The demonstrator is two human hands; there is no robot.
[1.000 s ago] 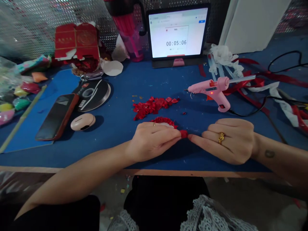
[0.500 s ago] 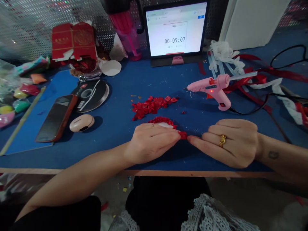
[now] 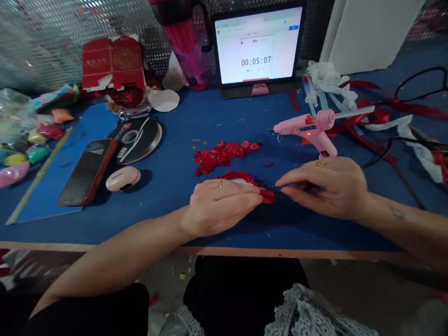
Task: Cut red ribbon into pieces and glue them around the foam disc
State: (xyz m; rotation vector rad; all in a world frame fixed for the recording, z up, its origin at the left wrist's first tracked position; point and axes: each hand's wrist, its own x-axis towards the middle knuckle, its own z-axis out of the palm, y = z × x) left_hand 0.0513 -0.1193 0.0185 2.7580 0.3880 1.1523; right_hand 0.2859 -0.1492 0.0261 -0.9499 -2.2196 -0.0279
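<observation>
- Left hand [image 3: 224, 208]: grip clamped on a red ribbon piece [image 3: 269, 196], over the blue surface [image 3: 170, 186].
- Right hand [image 3: 329, 189]: grip slightly apart, just beside the red ribbon piece.
- Clear plastic bag [image 3: 14, 103]: coloured lumps [image 3: 38, 154] inside.
- Pink bottle [image 3: 179, 35]: dark lid [image 3: 173, 10] on.

One glue gun [image 3: 317, 130], one tablet [image 3: 257, 49]

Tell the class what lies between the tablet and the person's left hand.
In the head view, a heap of red scraps, then the red-rimmed white piece partly hidden by the left hand.
</observation>
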